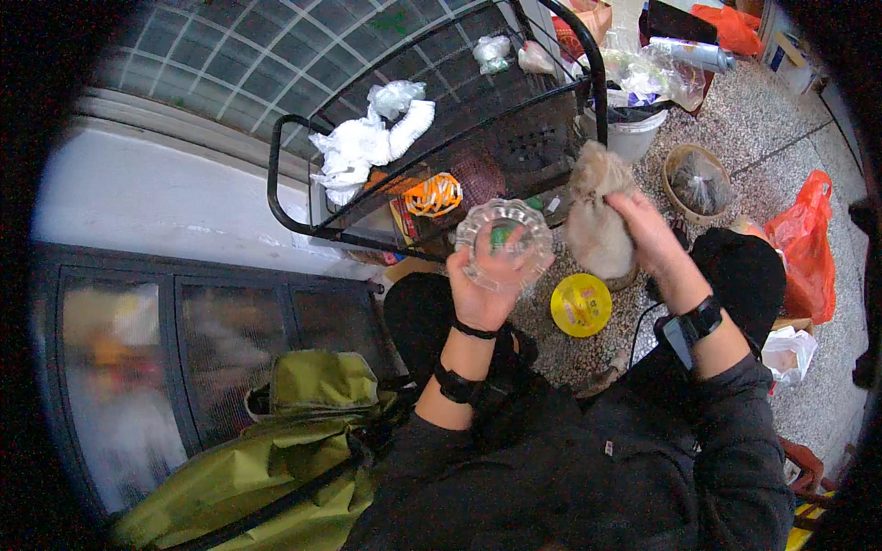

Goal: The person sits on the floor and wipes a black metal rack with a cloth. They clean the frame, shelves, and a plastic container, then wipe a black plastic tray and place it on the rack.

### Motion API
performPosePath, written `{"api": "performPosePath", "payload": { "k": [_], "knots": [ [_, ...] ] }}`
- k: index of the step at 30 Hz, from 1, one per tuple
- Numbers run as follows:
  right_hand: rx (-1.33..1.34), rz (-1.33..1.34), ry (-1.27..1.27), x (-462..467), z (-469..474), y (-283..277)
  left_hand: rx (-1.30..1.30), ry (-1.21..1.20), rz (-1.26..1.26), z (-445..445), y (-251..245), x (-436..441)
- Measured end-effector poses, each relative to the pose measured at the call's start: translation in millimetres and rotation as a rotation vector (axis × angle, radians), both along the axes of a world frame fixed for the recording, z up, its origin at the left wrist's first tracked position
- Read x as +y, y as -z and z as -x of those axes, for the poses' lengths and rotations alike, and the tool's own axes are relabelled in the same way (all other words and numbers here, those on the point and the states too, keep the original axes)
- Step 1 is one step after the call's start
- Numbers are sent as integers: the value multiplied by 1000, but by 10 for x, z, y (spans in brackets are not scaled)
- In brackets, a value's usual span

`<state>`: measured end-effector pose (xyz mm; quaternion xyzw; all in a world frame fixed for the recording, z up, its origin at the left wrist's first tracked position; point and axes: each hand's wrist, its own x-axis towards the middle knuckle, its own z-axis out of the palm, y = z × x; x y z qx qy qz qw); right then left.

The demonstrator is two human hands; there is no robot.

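My left hand (486,293) holds a clear, scalloped glass dish (506,241) from below, its fingers showing through the glass. With its fingertips, my right hand (644,224) grips the gathered neck of a beige cloth-like bag (599,231), which bulges below the grip; what fills it is hidden. On the speckled floor between my knees stands a round yellow lid or tub (581,305) bearing writing.
A black metal rack (441,162) with crumpled white plastic bags (355,148) stands ahead. At the right are a white bucket (630,134), a round basin (697,182) and a red plastic bag (806,248). A green bag (296,448) lies at my left beside a dark-framed cabinet (172,344).
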<state>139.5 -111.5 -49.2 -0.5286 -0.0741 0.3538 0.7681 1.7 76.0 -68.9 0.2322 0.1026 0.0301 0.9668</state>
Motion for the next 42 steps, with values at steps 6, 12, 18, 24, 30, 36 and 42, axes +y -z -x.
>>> {"api": "performPosePath", "payload": {
  "k": [6,12,18,24,30,36,42],
  "knots": [
    [365,-327,-150,38,228,544,274,-16,-732,1,102,-76],
    [311,-215,-150,102,318,531,108,-67,-1267,19,288,-171],
    [579,-350,-200,268,637,765,249,-247,-1338,-48,374,-200],
    [643,-144,-188,188,759,687,480,-468,-1504,-166,339,10],
    [-259,134,3,112,518,483,372,-518,-1742,-93,125,-107],
    [-336,200,50,141,406,434,145,-395,-1606,12,-79,-167],
    [-929,685,187,156,431,279,280,-385,-1872,42,-130,-224]
  ]
}}
